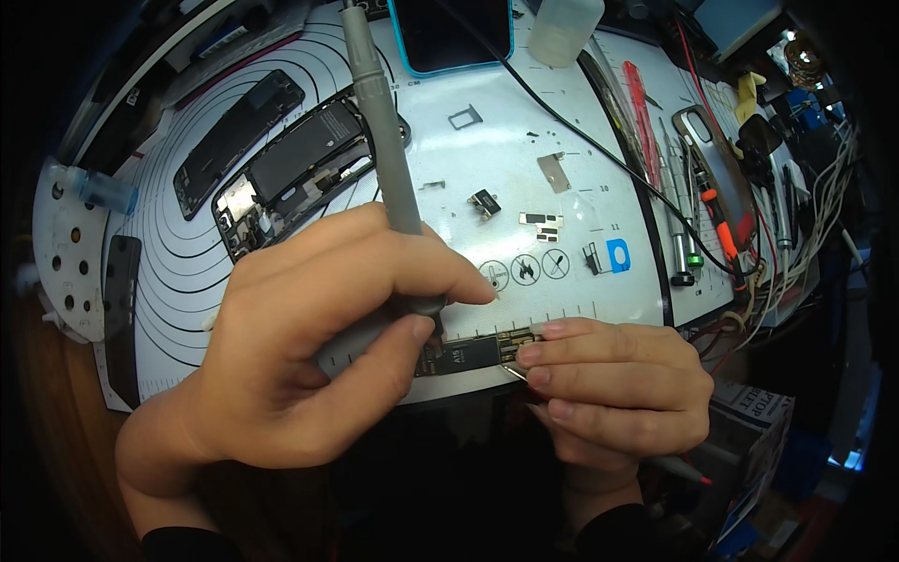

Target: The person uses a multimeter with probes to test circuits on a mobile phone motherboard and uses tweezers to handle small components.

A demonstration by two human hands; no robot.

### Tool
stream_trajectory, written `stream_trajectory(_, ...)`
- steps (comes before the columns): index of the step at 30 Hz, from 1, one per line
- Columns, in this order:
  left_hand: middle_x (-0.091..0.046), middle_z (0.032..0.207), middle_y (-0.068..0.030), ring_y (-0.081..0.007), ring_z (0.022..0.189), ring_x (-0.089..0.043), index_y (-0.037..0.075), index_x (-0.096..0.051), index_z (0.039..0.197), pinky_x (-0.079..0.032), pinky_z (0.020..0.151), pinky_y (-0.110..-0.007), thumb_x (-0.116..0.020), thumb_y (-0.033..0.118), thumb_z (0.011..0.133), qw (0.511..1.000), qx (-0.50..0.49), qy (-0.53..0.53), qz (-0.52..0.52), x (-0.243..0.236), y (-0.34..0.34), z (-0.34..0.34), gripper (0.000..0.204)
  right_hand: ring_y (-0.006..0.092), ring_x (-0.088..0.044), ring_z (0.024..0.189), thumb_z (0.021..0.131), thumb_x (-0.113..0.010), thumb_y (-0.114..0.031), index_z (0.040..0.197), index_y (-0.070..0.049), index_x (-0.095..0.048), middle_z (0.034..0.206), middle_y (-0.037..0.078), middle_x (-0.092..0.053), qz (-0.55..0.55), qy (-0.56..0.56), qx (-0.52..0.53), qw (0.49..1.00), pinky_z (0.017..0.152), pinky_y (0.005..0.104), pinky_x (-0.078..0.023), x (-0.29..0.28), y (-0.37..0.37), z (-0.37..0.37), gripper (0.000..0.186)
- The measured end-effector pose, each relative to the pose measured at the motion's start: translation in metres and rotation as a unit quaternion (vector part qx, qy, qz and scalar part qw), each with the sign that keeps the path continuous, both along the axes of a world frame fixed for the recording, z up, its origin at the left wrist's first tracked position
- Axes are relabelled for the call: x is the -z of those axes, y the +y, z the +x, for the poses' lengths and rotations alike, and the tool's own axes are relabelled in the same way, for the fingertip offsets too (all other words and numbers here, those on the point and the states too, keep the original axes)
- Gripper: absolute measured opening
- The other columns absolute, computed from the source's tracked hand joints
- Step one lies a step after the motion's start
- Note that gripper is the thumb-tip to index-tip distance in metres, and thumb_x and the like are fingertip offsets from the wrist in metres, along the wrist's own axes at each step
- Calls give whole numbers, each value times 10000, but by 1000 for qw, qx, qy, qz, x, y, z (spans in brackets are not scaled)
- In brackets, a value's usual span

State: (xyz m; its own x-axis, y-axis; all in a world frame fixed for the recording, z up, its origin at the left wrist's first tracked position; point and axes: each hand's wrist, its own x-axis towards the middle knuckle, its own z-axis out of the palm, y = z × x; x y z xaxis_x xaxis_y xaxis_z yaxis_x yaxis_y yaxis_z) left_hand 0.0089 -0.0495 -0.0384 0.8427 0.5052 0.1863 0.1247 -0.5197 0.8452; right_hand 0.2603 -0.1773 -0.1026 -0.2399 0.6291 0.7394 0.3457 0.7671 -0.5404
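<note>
A dark phone logic board (468,355) lies at the front edge of the white work mat. My left hand (318,328) is closed around a grey soldering iron (386,140), pen fashion, its shaft rising away from me. The iron's lower end comes down at the board's left part; its tip is mostly hidden by my fingers. At the board's right end, my right hand (623,384) is closed, fingertips against gold-coloured parts. A slim metal point (512,373), apparently of tweezers, sticks out from under those fingers and meets the board's near edge.
An opened phone body (300,169) and a detached screen (239,140) lie at the left. Small shields (543,225), a camera module (485,203) and a SIM tray (464,116) sit mid-mat. Screwdrivers (719,229) and a black cable (599,150) are at the right.
</note>
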Motion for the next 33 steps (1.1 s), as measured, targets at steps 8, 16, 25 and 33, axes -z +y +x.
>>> stream_trajectory(8, -701, 1005, -156, -192, 887, -693, -50, -759, 1125, -526, 797, -307, -634, -77, 875, 999, -9, -17, 30, 3, 0, 4, 280, 366, -817, 955, 870, -818, 22, 920, 41, -730, 974, 212, -791, -4, 21, 22, 1000, 875, 495, -699, 1, -1, -5, 103)
stream_trajectory(16, -701, 987, -150, -191, 863, -679, -40, -764, 1111, -515, 779, -305, -638, -69, 859, 999, -12, -23, 35, 4, -1, 4, 283, 369, -818, 967, 880, -818, 13, 929, 43, -733, 993, 218, -793, -9, 18, 17, 1000, 889, 497, -696, 2, -1, -4, 104)
stream_trajectory(25, -699, 984, -147, -194, 863, -670, -33, -769, 1098, -508, 780, -308, -639, -56, 854, 999, -14, -28, 37, 4, -1, 4, 278, 374, -812, 1005, 883, -822, 21, 963, 43, -734, 1038, 219, -789, -17, 5, 0, 1000, 920, 498, -688, 0, -1, 0, 121)
stream_trajectory(33, -699, 993, -146, -197, 869, -674, -25, -773, 1096, -513, 785, -313, -640, -56, 852, 999, -14, -20, 41, 4, -1, 4, 280, 377, -812, 1000, 879, -822, 30, 968, 44, -735, 1034, 216, -787, -14, 11, 1, 1000, 917, 500, -689, 0, 0, -1, 125)
